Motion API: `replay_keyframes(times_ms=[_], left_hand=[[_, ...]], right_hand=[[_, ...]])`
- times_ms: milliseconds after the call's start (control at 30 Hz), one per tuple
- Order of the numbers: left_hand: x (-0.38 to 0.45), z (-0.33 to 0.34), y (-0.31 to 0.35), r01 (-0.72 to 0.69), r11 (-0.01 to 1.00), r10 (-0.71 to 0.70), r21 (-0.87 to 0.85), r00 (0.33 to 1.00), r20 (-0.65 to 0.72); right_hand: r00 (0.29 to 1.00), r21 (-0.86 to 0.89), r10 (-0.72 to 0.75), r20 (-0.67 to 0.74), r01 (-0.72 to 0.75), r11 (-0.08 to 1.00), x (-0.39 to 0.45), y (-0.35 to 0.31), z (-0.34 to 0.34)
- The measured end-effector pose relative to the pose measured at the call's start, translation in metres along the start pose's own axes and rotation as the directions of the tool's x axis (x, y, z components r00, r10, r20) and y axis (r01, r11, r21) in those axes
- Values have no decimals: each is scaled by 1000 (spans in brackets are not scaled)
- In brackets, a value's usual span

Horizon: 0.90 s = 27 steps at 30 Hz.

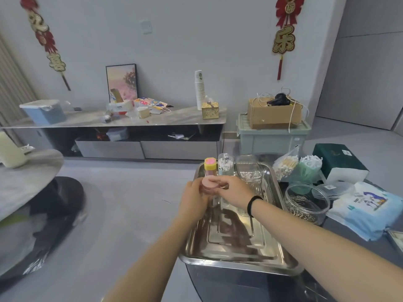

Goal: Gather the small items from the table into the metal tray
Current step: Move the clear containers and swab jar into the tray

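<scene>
As both hands (214, 196) pinch the pink jar (209, 185) over the tray (235, 261), a slip could topple the far containers (225, 164).

Both hands meet over the shiny metal tray (235, 256). The left hand (193, 200) and the right hand (234, 191) hold a small pink jar (209, 185) together. A yellow tube (210, 165) and a cotton swab box (225, 164) stand at the tray's far end.
</scene>
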State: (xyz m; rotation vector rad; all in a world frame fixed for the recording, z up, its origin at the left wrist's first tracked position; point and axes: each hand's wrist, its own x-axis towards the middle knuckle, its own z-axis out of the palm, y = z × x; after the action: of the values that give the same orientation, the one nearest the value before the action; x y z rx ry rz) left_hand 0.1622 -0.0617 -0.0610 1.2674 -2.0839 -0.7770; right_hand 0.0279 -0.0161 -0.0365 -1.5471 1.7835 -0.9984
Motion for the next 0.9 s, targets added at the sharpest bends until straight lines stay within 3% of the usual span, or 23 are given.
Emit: replay_keyframes(times_ms=[133,333,433,600,733,900], left_hand=[[19,-1,2,20,998,-20,53,1000,6],[21,3,12,64,997,-63,-39,998,18],[7,1,23,55,996,-57,-73,998,-25],[-25,6,51,10,1000,-10,0,999,-45],[-45,26,78,-26,1000,26,-3,998,48],[-58,63,110,-77,996,85,-55,982,166]], right_hand=[[997,72,69,-24,-67,995,14,0,3],[997,127,80,12,-81,989,6,-1,-1],[997,119,67,-41,-62,991,-12,-3,-15],[986,-29,-20,-167,15,999,-61,5,-48],[967,-211,-115,-228,67,975,-107,19,-79],[928,-388,-119,-354,-30,921,-138,51,-112]])
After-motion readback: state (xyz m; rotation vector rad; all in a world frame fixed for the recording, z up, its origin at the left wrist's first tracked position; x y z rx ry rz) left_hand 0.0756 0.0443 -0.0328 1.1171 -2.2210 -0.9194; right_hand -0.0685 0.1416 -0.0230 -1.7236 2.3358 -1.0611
